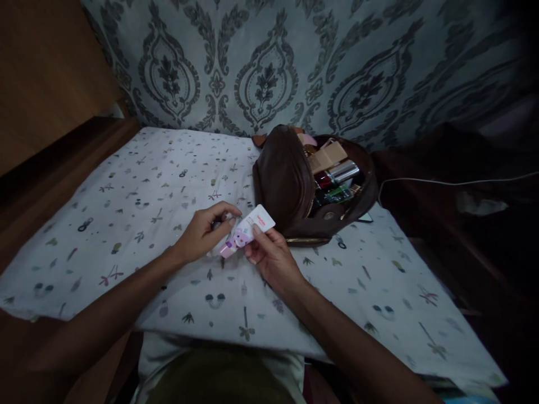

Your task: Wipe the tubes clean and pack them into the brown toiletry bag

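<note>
Between thumb and fingers of my right hand (273, 259) is a small white and pink tube (248, 229) with red print, tilted with its pink end down to the left. My left hand (209, 231) is curled beside the tube's left side, its thumb and fingers around something dark and shiny that I cannot make out. Right behind my right hand, a brown leather bag (284, 174) stands unzipped. Inside it are a tan box (328, 157), a red and silver cylinder (338, 173) and a green item (338, 194).
A white printed cloth (168, 168) covers the table. Behind it hangs a patterned grey curtain (269, 73). Wooden furniture (50, 73) stands at the left. A white cable (438, 182) runs in from the right to behind the bag.
</note>
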`<state>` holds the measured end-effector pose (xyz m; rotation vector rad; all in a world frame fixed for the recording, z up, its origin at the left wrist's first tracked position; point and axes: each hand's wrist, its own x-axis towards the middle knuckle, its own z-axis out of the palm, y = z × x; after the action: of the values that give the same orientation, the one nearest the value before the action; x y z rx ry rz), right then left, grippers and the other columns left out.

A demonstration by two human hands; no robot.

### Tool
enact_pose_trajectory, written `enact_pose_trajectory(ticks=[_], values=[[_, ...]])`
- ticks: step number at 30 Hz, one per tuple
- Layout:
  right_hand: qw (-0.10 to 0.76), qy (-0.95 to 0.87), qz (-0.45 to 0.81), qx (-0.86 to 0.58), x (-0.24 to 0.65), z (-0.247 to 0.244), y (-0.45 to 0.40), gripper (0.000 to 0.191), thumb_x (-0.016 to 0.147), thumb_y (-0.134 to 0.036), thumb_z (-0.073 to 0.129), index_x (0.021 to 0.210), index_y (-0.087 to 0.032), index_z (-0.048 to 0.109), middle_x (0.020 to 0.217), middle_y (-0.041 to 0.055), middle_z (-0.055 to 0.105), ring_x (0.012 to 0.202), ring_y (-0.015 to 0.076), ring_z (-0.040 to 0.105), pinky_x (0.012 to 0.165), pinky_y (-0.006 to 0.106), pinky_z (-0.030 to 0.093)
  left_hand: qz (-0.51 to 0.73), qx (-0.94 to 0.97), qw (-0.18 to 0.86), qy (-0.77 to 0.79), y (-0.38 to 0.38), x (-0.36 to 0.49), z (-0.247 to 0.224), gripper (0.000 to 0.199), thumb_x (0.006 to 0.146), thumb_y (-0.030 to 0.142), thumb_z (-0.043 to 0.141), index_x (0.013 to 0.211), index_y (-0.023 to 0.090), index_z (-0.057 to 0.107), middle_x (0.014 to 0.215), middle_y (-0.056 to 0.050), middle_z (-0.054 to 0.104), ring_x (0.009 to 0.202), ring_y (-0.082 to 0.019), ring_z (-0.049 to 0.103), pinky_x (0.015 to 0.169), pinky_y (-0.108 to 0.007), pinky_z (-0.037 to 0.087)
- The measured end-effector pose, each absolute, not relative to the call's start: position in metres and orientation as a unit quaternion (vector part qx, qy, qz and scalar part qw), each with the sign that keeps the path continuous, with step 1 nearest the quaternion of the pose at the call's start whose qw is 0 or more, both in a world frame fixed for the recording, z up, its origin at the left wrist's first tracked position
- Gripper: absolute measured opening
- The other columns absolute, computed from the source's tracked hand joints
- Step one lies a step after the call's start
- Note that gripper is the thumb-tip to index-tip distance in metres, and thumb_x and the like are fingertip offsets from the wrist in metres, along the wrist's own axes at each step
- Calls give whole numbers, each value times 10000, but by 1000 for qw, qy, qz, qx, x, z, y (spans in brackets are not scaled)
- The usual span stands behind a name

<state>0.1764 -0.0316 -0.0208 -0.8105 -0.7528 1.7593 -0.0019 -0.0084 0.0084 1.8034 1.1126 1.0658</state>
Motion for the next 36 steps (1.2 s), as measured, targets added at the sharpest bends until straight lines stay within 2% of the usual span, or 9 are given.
enact_pose_trajectory(ticks=[5,10,12,16,19,22,26,31,36], values=[[550,-279,717,-326,177,-16,-32,402,685,-459,929,898,-217,689,732,-36,698,559,78,588,507,192,493,388,702,421,424,-2,-9,12,323,891,474,620,1015,194,722,751,-5,602,652,-149,521,599,-256,384],[579,-261,708,-308,175,-12,-33,401,638,-457,958,854,-212,725,753,-24,750,598,94,665,557,189,562,341,690,521,368,6,-16,15,384,805,500,738,1025,185,717,921,-27,671,862,-189,606,762,-258,466],[579,-266,707,-307,175,-11,-33,393,634,-464,958,831,-206,735,754,-17,756,612,98,682,583,188,576,316,682,555,357,7,-16,16,394,789,473,776,1037,176,701,875,-5,648,816,-163,589,746,-243,463],[576,-307,676,-342,179,-10,-31,386,632,-461,948,840,-206,746,768,-9,755,591,105,658,515,193,517,348,616,589,392,5,-15,13,407,775,481,795,1005,163,686,733,29,587,617,-107,507,574,-212,401],[562,-403,602,-399,182,-10,-33,289,707,-407,891,789,-187,723,679,-18,716,550,90,588,512,190,454,432,539,585,425,6,-15,10,414,744,508,808,936,167,675,677,40,562,547,-93,477,497,-198,362],[487,-509,565,-430,182,-11,-39,258,789,-391,796,737,-178,661,585,-30,655,498,80,508,488,190,387,506,487,565,433,7,-11,9,401,709,494,832,830,163,642,634,46,552,540,-88,482,516,-191,390],[403,-589,553,-430,179,-13,-46,279,852,-439,684,754,-193,595,576,-39,595,484,106,543,458,204,376,540,455,557,437,2,1,6,485,698,575,831,765,167,577,604,60,516,530,-79,463,522,-187,401],[390,-637,510,-427,180,-21,-48,258,937,-444,555,811,-220,539,531,-43,571,459,124,536,458,217,383,516,484,546,448,-8,12,3,578,771,734,696,906,186,574,629,66,496,516,-90,437,482,-200,376],[394,-621,533,-418,179,-28,-46,254,957,-468,521,882,-225,528,642,-25,578,491,140,571,467,237,428,491,561,509,429,-14,13,3,462,863,604,669,1018,182,564,767,36,565,656,-117,521,604,-213,454]])
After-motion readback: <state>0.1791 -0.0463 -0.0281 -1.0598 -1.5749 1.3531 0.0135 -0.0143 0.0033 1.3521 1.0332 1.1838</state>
